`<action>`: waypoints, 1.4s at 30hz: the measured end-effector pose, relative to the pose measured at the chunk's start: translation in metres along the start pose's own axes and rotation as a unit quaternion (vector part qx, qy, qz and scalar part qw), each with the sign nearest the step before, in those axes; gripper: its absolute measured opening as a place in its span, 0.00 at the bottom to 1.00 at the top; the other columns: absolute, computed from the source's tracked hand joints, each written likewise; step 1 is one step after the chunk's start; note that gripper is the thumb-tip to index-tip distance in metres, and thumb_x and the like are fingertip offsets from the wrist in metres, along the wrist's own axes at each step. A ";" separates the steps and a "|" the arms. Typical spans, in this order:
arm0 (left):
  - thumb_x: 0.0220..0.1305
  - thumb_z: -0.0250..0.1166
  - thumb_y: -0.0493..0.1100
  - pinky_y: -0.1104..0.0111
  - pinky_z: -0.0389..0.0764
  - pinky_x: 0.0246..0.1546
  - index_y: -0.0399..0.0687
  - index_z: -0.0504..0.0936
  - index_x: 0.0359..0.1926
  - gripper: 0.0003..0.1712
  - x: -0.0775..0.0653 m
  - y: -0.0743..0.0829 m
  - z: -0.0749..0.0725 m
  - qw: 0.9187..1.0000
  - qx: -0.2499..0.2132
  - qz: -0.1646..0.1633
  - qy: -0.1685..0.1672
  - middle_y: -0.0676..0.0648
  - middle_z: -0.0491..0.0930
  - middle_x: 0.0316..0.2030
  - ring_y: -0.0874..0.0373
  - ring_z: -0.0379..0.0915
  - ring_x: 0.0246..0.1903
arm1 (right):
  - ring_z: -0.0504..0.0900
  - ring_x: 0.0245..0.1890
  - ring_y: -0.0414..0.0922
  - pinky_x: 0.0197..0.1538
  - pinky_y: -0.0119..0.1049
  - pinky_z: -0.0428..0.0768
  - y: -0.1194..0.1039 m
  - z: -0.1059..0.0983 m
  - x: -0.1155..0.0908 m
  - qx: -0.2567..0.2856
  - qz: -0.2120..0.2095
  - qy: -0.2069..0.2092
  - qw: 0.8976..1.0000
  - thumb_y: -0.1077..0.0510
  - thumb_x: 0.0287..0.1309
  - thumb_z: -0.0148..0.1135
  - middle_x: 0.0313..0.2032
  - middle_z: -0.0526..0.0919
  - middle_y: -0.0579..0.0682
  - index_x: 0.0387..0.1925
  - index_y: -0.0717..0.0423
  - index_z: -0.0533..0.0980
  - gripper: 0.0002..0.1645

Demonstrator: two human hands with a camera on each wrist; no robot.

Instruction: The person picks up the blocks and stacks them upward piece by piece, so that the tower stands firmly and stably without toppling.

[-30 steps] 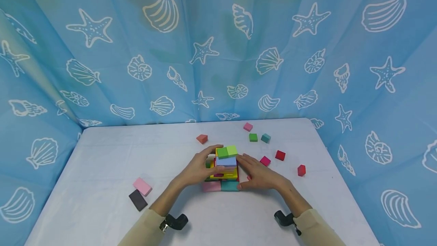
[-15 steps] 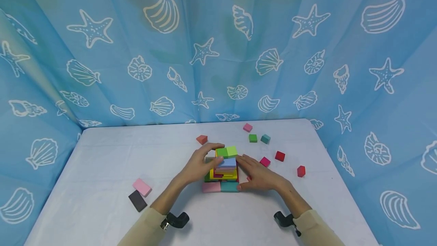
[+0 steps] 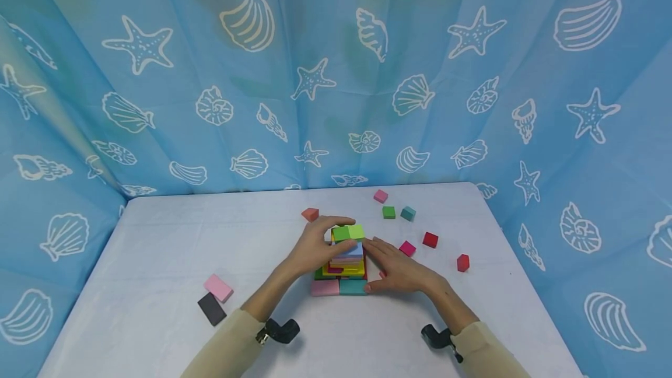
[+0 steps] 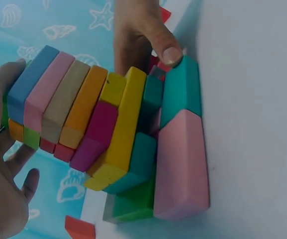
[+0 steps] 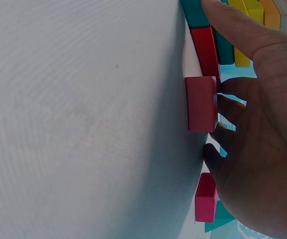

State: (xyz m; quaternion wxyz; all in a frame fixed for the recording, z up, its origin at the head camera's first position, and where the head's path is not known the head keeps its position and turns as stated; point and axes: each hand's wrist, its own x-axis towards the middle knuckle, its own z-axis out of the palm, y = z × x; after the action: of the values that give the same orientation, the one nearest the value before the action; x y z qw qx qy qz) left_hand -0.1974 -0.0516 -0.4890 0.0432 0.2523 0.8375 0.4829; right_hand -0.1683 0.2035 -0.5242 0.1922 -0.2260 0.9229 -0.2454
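Note:
A tower of coloured wooden blocks (image 3: 347, 254) stands mid-table, two green blocks (image 3: 349, 233) on top. My left hand (image 3: 314, 248) holds the tower round its top, thumb in front and index finger behind. In the left wrist view, that thumb lies by the blue block (image 4: 31, 87); the index fingertip is hidden. My right hand (image 3: 400, 266) rests along the tower's right side, fingers extended. Its thumb touches the teal block (image 4: 182, 89) at the front of the base, beside a pink block (image 4: 180, 164). A dull red block (image 5: 201, 104) lies by the right fingers.
Loose blocks lie right and behind: red (image 3: 430, 240), another red (image 3: 463, 262), magenta (image 3: 407, 248), green (image 3: 388, 212), teal (image 3: 408, 213), pink (image 3: 380, 196) and orange-red (image 3: 310, 214). On the left are a pink block (image 3: 218, 288) and a black block (image 3: 212, 308).
My left hand has moved up the tower and to the right, its thumb rising from the yellow layers to just below the green blocks. My right hand has stayed put.

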 end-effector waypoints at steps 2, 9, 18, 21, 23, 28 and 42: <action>0.63 0.68 0.60 0.48 0.73 0.63 0.62 0.80 0.62 0.27 0.001 0.001 -0.001 1.000 0.008 -0.002 0.002 0.58 0.79 0.59 0.56 0.70 0.64 | 0.46 0.79 0.53 0.70 0.62 0.63 0.000 0.000 0.000 0.001 0.001 -0.001 1.000 0.34 0.47 0.75 0.79 0.53 0.48 0.80 0.40 0.50 0.66; 0.64 0.69 0.59 0.55 0.77 0.59 0.60 0.82 0.61 0.26 0.002 0.002 -0.005 1.000 0.012 -0.008 -0.007 0.56 0.81 0.57 0.57 0.73 0.60 | 0.46 0.79 0.52 0.70 0.61 0.64 0.001 0.001 0.002 -0.005 -0.001 0.001 1.000 0.33 0.46 0.75 0.79 0.52 0.47 0.80 0.39 0.48 0.67; 0.64 0.68 0.60 0.48 0.75 0.61 0.58 0.82 0.61 0.27 0.003 -0.001 -0.011 1.000 0.001 -0.002 -0.027 0.54 0.80 0.58 0.53 0.71 0.61 | 0.45 0.79 0.52 0.69 0.62 0.64 0.003 0.002 0.001 -0.001 -0.004 0.005 1.000 0.33 0.45 0.76 0.79 0.53 0.47 0.80 0.39 0.49 0.67; 0.64 0.68 0.60 0.48 0.74 0.61 0.61 0.82 0.60 0.26 0.004 -0.003 -0.013 0.999 -0.001 -0.002 -0.034 0.56 0.80 0.58 0.55 0.71 0.61 | 0.45 0.79 0.53 0.69 0.62 0.64 0.003 0.002 0.002 -0.001 -0.004 0.004 1.000 0.33 0.45 0.76 0.79 0.53 0.47 0.80 0.39 0.49 0.67; 0.64 0.69 0.60 0.48 0.73 0.62 0.62 0.82 0.60 0.25 0.004 -0.005 -0.014 0.999 -0.001 -0.002 -0.038 0.56 0.80 0.58 0.55 0.70 0.62 | 0.45 0.79 0.53 0.69 0.62 0.64 0.003 0.002 0.002 -0.001 -0.004 0.005 1.000 0.33 0.45 0.76 0.79 0.53 0.47 0.80 0.39 0.49 0.67; 0.64 0.68 0.60 0.46 0.72 0.62 0.64 0.82 0.62 0.26 0.005 -0.004 -0.016 0.999 -0.001 0.000 -0.049 0.55 0.79 0.59 0.54 0.69 0.63 | 0.45 0.79 0.52 0.69 0.62 0.64 0.004 0.002 0.001 0.001 -0.005 0.005 1.000 0.33 0.45 0.76 0.79 0.53 0.46 0.80 0.38 0.48 0.68; 0.66 0.67 0.58 0.46 0.70 0.64 0.63 0.77 0.66 0.29 0.008 -0.008 -0.018 0.998 0.001 0.017 -0.067 0.57 0.77 0.62 0.55 0.65 0.66 | 0.45 0.79 0.52 0.69 0.63 0.64 0.005 0.002 0.001 0.000 -0.009 0.006 1.000 0.32 0.45 0.75 0.79 0.52 0.46 0.80 0.37 0.48 0.67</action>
State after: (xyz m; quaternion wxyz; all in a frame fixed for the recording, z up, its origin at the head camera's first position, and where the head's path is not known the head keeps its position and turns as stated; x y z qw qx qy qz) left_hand -0.2129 -0.0648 -0.4845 0.0901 0.2985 0.8289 0.4645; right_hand -0.1699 0.2058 -0.5291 0.1846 -0.2328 0.9221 -0.2479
